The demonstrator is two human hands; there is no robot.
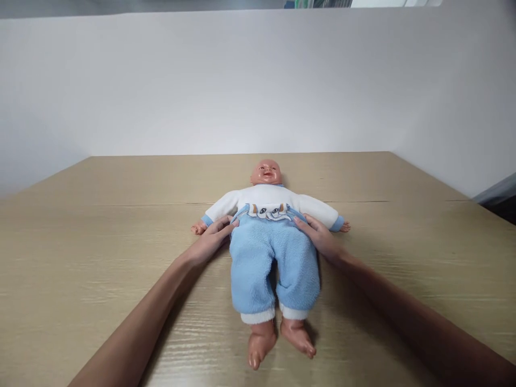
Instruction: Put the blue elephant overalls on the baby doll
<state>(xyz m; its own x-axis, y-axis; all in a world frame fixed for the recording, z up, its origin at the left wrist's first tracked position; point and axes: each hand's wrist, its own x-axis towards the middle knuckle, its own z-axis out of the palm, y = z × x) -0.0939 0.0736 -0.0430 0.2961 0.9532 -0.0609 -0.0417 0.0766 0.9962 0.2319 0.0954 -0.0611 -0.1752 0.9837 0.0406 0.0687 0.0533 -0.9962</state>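
A baby doll lies on its back on the wooden table, head away from me and bare feet toward me. It wears a white top and fluffy light blue trousers with white cuffs. My left hand grips the trousers' waistband at the doll's left-side hip as I see it, fingers pinched on the fabric. On the opposite hip, my right hand holds the waistband the same way. Both forearms reach in from the bottom corners.
A plain white wall rises behind the table's far edge. Light wood tabletop stretches to both sides of the doll. A dark object shows past the table's right edge.
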